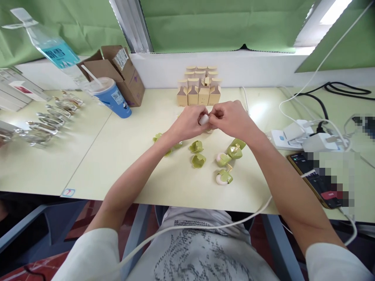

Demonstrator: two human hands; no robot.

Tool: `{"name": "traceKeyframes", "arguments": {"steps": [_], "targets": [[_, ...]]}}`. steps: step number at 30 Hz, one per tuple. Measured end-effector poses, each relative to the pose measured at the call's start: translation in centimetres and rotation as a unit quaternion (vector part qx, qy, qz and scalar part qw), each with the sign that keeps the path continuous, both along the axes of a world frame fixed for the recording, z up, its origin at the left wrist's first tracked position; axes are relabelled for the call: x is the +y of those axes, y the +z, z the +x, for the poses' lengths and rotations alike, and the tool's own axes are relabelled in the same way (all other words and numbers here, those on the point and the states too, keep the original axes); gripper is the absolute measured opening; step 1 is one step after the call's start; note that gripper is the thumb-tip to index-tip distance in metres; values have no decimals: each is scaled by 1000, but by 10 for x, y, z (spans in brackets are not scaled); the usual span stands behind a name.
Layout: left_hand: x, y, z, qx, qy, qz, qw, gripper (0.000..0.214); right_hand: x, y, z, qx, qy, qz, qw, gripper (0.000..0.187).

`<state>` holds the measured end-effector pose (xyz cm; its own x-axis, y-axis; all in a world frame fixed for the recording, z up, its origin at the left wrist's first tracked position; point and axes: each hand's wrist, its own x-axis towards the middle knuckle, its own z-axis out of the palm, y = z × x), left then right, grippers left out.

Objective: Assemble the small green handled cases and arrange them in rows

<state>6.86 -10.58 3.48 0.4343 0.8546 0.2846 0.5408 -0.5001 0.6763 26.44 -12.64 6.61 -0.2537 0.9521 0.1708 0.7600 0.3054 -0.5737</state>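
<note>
My left hand (191,121) and my right hand (231,119) meet over the middle of the table. In the left fingers is a small whitish rounded piece (204,120). My right fingertips pinch at its right side; what they grip there is hidden. Below my hands lie two green hollow cup-like shells (199,160). More green pieces (157,137) lie partly behind my left forearm. Beside my right forearm are several green shells with pale round parts (224,177), some with a small yellowish loop.
Small open cardboard boxes (199,95) stand by the wall. At left are a blue cup (113,97), a tilted water bottle (55,50), a brown carton (129,76) and shiny wrapped items (49,121). A power strip (284,140), a phone (315,179) and cables lie at right.
</note>
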Motion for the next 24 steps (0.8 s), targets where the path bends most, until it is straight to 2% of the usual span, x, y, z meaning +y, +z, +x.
{"name": "traceKeyframes", "arguments": {"steps": [4, 9, 12, 15, 19, 21, 24], "targets": [[3, -3, -1, -79, -8, -57, 995, 23, 7, -7, 1, -9, 11, 25, 1000, 21], [8, -8, 2, -129, -8, -100, 986, 45, 21, -20, 7, 95, 38, 32, 994, 22], [9, -8, 1, -144, -6, -119, 982, 54, 26, -22, 9, 137, 20, 11, 990, 34], [11, -9, -1, -166, -3, -144, 976, 55, 27, -20, 14, 196, 14, -27, 980, 42], [20, -12, -6, -213, -7, -183, 960, 54, 26, -13, 28, 214, 75, -64, 972, 32], [26, -12, -9, -205, -2, -183, 962, 55, 24, -10, 33, 195, 92, -50, 975, 40], [36, -9, -18, -175, 46, -122, 976, 58, 20, -10, 29, 160, 90, -19, 983, 49]]}}
